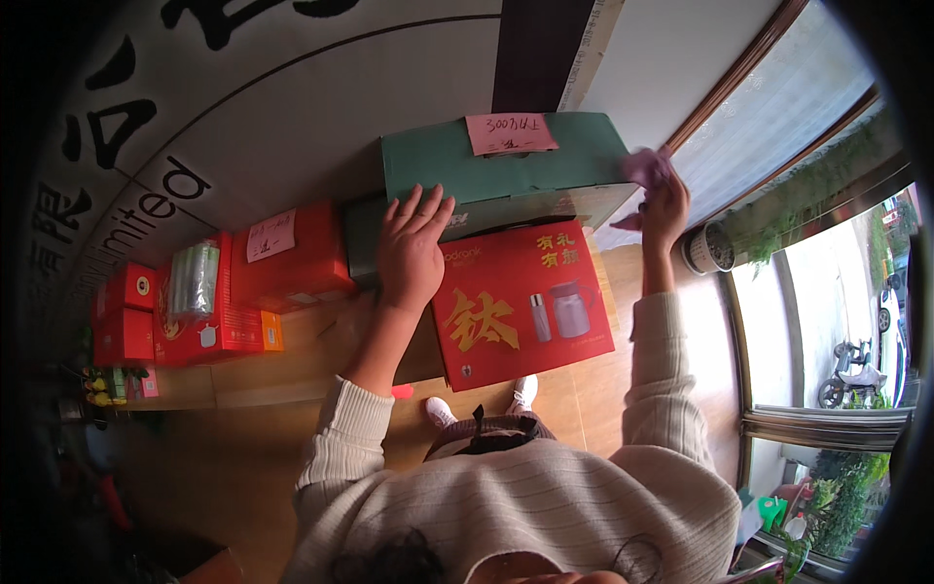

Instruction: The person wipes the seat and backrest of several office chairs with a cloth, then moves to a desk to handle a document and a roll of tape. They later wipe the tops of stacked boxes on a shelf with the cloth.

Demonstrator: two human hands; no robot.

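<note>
My left hand [414, 252] rests with its fingers apart on the front edge of a large green cardboard box [430, 164], palm down and holding nothing. A pink paper note [511, 134] with handwriting lies on that box's top. At the box's right end, my right hand [665, 204] grips a crumpled purple cloth [647, 166], slightly blurred. In front of the green box, nearer my body, lies a red gift box [525, 306] printed with a flask and a jug.
More red boxes [292, 255] stand along the wall to the left, one bearing plastic-wrapped packets [193, 277]. A potted plant [709, 250] stands by the window at right. My feet are on the floor below the red gift box.
</note>
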